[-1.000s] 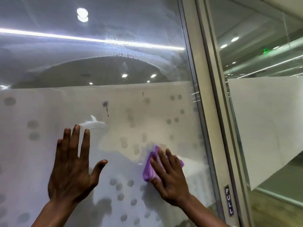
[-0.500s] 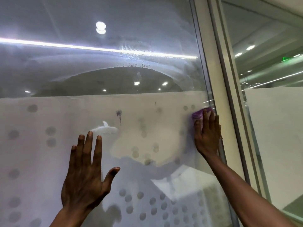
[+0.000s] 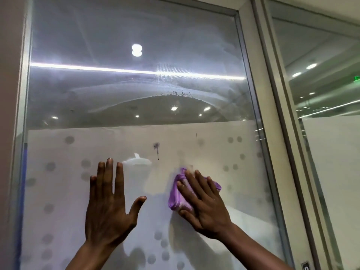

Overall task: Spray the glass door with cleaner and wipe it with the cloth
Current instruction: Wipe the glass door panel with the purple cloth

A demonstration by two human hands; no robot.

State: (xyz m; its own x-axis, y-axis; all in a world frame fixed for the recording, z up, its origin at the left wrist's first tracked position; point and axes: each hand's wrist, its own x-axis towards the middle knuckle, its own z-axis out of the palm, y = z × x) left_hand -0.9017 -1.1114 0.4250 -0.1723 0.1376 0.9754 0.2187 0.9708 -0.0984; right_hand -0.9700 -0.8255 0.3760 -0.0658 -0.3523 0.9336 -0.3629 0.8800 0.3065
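Note:
The glass door [image 3: 136, 90] fills the view; its upper half is clear with hazy wipe streaks, its lower half is frosted with grey dots. A dark smudge [image 3: 156, 146] with a drip sits on the frosted band. My right hand [image 3: 202, 203] presses a folded purple cloth [image 3: 176, 193] flat on the frosted glass, below and right of the smudge. My left hand [image 3: 109, 207] lies flat on the glass to the left, fingers spread, holding nothing. No spray bottle is in view.
The door's metal frame [image 3: 272, 152] runs down the right side, with another glass panel [image 3: 331, 133] beyond it. A wall edge [image 3: 9, 114] borders the left. A small door sign [image 3: 305, 266] shows at the bottom right.
My right hand with the cloth swept from lower centre up to the door's right edge, then back left and down to the middle. The left hand stayed flat. The view tilted up.

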